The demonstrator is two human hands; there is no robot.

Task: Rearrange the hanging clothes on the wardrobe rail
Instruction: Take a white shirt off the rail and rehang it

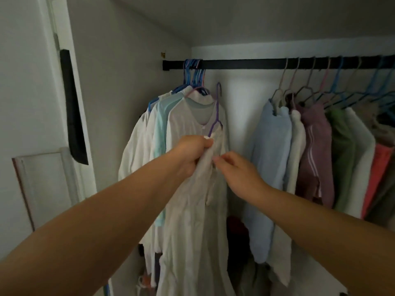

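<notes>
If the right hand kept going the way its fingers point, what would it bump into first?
Probably the white garment gripped by the left hand; the right hand points up-left, its fingertips already at that cloth.
</notes>
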